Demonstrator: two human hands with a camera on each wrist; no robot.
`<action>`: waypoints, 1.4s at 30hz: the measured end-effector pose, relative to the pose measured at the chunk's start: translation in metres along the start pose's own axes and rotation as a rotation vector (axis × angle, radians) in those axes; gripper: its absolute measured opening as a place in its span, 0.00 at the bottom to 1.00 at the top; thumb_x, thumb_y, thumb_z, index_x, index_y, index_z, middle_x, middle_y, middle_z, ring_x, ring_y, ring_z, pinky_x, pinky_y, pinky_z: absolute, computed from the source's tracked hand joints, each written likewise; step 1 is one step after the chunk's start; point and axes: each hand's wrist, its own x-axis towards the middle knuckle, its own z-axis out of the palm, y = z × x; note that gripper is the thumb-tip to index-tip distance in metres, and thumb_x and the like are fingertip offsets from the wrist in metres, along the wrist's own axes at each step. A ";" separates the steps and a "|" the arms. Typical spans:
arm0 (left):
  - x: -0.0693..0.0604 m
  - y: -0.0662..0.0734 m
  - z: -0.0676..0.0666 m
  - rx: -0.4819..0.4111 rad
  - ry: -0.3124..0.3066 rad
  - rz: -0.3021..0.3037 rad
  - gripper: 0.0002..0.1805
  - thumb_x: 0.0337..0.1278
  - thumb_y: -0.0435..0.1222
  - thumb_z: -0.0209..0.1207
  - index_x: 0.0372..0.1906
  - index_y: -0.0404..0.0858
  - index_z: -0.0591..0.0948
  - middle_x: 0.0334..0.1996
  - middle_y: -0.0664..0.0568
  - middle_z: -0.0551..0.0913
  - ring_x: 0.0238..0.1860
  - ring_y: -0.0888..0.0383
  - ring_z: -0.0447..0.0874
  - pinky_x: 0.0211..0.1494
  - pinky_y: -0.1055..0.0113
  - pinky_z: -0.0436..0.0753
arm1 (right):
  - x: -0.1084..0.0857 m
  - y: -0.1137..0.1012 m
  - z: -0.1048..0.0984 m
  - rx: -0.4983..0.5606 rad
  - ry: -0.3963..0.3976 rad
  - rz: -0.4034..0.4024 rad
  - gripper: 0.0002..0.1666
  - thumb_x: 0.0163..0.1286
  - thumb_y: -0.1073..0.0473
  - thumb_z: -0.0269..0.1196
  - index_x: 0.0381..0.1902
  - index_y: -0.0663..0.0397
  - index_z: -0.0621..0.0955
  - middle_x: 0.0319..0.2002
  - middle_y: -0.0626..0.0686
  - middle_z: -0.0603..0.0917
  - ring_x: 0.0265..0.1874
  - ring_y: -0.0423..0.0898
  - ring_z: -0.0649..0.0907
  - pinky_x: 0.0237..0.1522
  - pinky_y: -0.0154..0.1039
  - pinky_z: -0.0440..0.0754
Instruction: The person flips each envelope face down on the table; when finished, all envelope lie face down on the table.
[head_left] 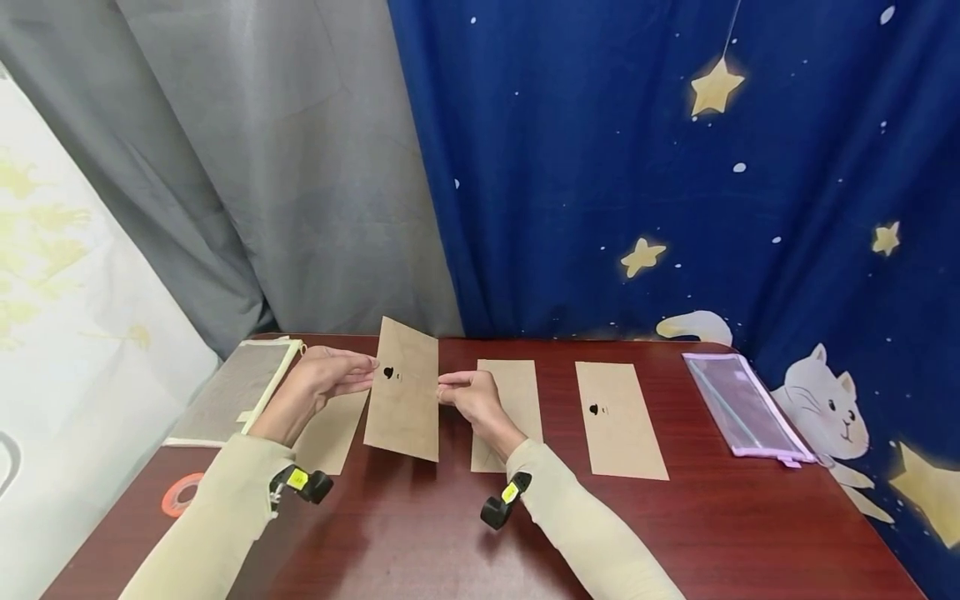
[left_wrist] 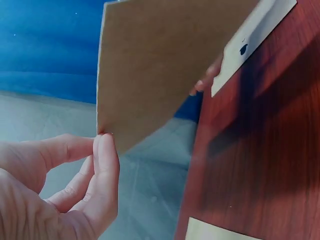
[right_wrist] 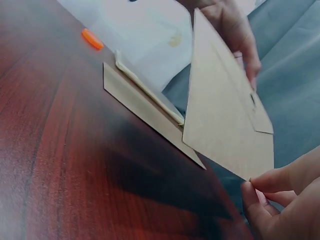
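Left hand and right hand pinch an envelope, likely light and creasable, between fingers, sensibly by its side edges.

Reddish-brown desk
Three tan envelopes, orange ring, cream-edged pouch and lilac-edged pouch lie on it.

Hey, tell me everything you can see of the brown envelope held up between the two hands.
The brown envelope is flat and rectangular, of what looks like stiff paper. One face has a small black hat-shaped mark with a tinier mark beside it, and a flap lying flat; the back looks plain where visible. It is held steeply tilted above the table, opposite edges pinched by the left hand and right hand. Whether it holds anything cannot be told.
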 end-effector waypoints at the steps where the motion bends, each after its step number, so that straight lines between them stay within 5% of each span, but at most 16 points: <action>1: 0.000 0.003 0.001 0.005 0.001 -0.004 0.17 0.65 0.24 0.57 0.56 0.18 0.78 0.27 0.56 0.88 0.29 0.65 0.88 0.42 0.69 0.91 | 0.000 0.001 0.000 0.006 -0.007 -0.002 0.15 0.58 0.77 0.65 0.44 0.72 0.86 0.36 0.62 0.90 0.30 0.41 0.86 0.52 0.48 0.90; 4: 0.000 0.010 0.005 0.022 0.014 -0.011 0.18 0.64 0.23 0.57 0.57 0.17 0.77 0.25 0.56 0.88 0.27 0.65 0.88 0.40 0.69 0.91 | 0.002 -0.001 0.001 -0.033 -0.018 0.003 0.14 0.60 0.74 0.66 0.45 0.72 0.86 0.38 0.62 0.90 0.34 0.47 0.89 0.52 0.49 0.90; 6: 0.000 0.013 0.007 0.035 0.024 -0.018 0.17 0.64 0.23 0.58 0.55 0.18 0.78 0.24 0.55 0.87 0.25 0.65 0.88 0.39 0.69 0.91 | 0.002 -0.005 0.001 -0.149 -0.004 -0.040 0.13 0.61 0.70 0.68 0.45 0.69 0.87 0.37 0.61 0.90 0.35 0.49 0.91 0.48 0.43 0.91; 13: -0.003 0.014 0.010 0.036 0.052 -0.028 0.13 0.63 0.23 0.58 0.50 0.20 0.81 0.24 0.54 0.87 0.25 0.64 0.89 0.38 0.69 0.91 | -0.009 -0.038 0.015 -0.617 0.100 -0.549 0.08 0.66 0.61 0.68 0.40 0.60 0.89 0.33 0.53 0.90 0.31 0.43 0.87 0.34 0.28 0.85; 16: -0.005 0.015 0.013 0.044 0.069 -0.020 0.15 0.64 0.23 0.58 0.52 0.18 0.79 0.24 0.53 0.87 0.24 0.63 0.89 0.38 0.68 0.91 | -0.021 -0.056 0.029 -0.717 0.055 -0.643 0.07 0.67 0.59 0.68 0.37 0.56 0.90 0.31 0.49 0.90 0.28 0.37 0.84 0.29 0.23 0.80; 22: -0.005 0.019 0.022 0.118 0.110 0.022 0.18 0.66 0.26 0.58 0.55 0.16 0.78 0.22 0.53 0.87 0.22 0.65 0.88 0.33 0.71 0.90 | -0.043 -0.081 0.056 -0.993 0.029 -0.606 0.09 0.68 0.52 0.68 0.30 0.48 0.90 0.27 0.46 0.88 0.26 0.39 0.84 0.24 0.29 0.78; 31: -0.005 0.021 0.033 0.210 0.223 0.117 0.15 0.63 0.28 0.60 0.48 0.19 0.83 0.17 0.57 0.84 0.18 0.67 0.85 0.33 0.68 0.91 | -0.049 -0.088 0.078 -1.389 0.181 -0.582 0.04 0.65 0.58 0.68 0.30 0.47 0.87 0.28 0.49 0.89 0.25 0.48 0.87 0.20 0.38 0.84; 37: -0.005 0.022 0.044 0.291 0.301 0.142 0.13 0.58 0.35 0.64 0.42 0.28 0.88 0.17 0.60 0.85 0.21 0.68 0.86 0.32 0.72 0.89 | -0.047 -0.089 0.078 -1.514 0.267 -0.544 0.02 0.58 0.56 0.72 0.28 0.41 0.88 0.26 0.47 0.89 0.24 0.46 0.86 0.18 0.36 0.81; 42: -0.006 0.022 0.051 0.227 0.255 0.168 0.14 0.64 0.33 0.61 0.46 0.26 0.87 0.21 0.59 0.87 0.25 0.69 0.86 0.38 0.72 0.90 | -0.044 -0.090 0.073 -1.535 0.285 -0.528 0.02 0.58 0.56 0.72 0.29 0.40 0.88 0.26 0.47 0.89 0.23 0.46 0.86 0.17 0.36 0.80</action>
